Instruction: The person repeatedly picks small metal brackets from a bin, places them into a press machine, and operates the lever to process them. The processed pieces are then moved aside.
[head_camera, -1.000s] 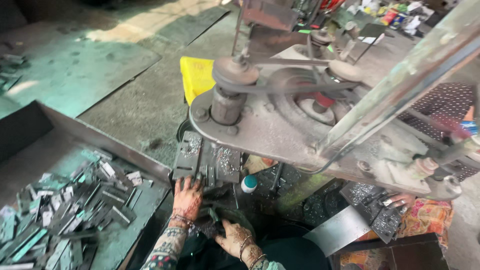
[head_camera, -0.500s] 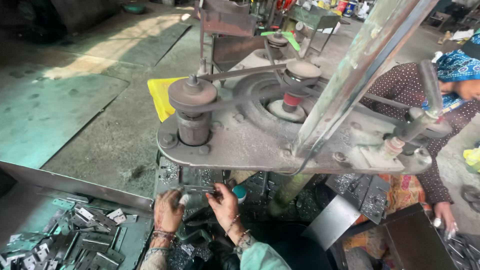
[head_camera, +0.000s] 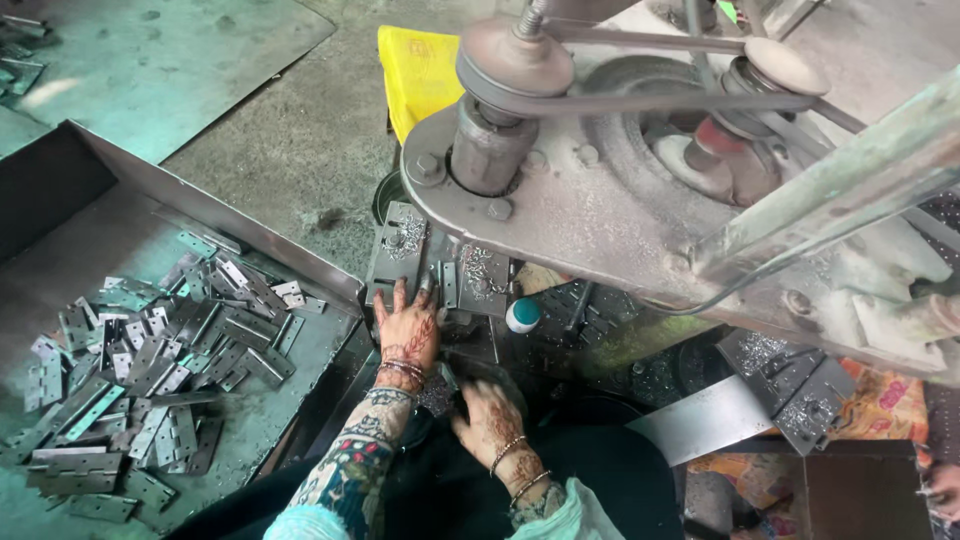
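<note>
Head view: looks down over a belt-driven press machine (head_camera: 600, 200) and the person's two hennaed hands below it.
Left hand: the left hand (head_camera: 408, 325) lies flat, palm down, fingers spread and reaching forward onto the machine's work plate (head_camera: 400, 250); it clasps nothing that can be seen, the fingertips touching the plate's near edge just beside a small upright metal piece (head_camera: 448, 283).
Right hand: the right hand (head_camera: 492, 415) sits lower and nearer the body, fingers curled down over dark metal parts (head_camera: 440, 392) in the shadow under the machine; whether it holds one cannot be told.
Hinge stock: a loose heap of flat grey hinge plates (head_camera: 150, 360) lies in the sheet-metal tray (head_camera: 200, 215) to the left, well apart from both hands.
Machine top: a large pulley (head_camera: 515, 60) and a smaller one (head_camera: 785, 65) are joined by a belt (head_camera: 660, 100), above the heavy grey machine arm.
Nearby bits: a small white and teal cap (head_camera: 523, 315) stands just right of the left hand; metal shavings (head_camera: 482, 268) lie scattered on the plate.
Background: a yellow cloth (head_camera: 420, 70) lies on the concrete floor (head_camera: 290, 130) behind the machine.
Far right: another person's hand (head_camera: 940, 490) shows at the lower corner, beside a patterned orange cloth (head_camera: 880, 400).
</note>
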